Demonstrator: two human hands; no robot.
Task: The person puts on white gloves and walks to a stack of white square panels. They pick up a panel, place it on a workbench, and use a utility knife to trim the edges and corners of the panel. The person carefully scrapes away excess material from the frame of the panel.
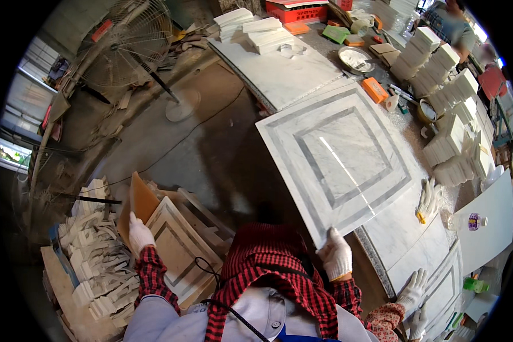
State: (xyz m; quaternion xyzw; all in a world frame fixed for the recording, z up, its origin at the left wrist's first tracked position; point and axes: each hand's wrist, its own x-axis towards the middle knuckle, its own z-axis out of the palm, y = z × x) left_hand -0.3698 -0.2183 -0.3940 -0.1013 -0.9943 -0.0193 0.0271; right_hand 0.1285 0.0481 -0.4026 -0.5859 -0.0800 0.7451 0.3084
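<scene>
head view: the left hand point(141, 235) grips a brown board point(143, 198) by its edge, beside a leaning panel point(179, 245). the right hand point(336, 255) pinches the near corner of a grey-banded slab point(347, 157), which juts past the edge of the bench point(390, 78). beyond are an orange box point(375, 90), tile stacks point(446, 139) and, left, a fan point(115, 48).

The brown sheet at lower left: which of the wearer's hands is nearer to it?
Left: the left hand touches the brown sheet, while the right hand is farther right, touching the large grey-bordered panel.
</scene>
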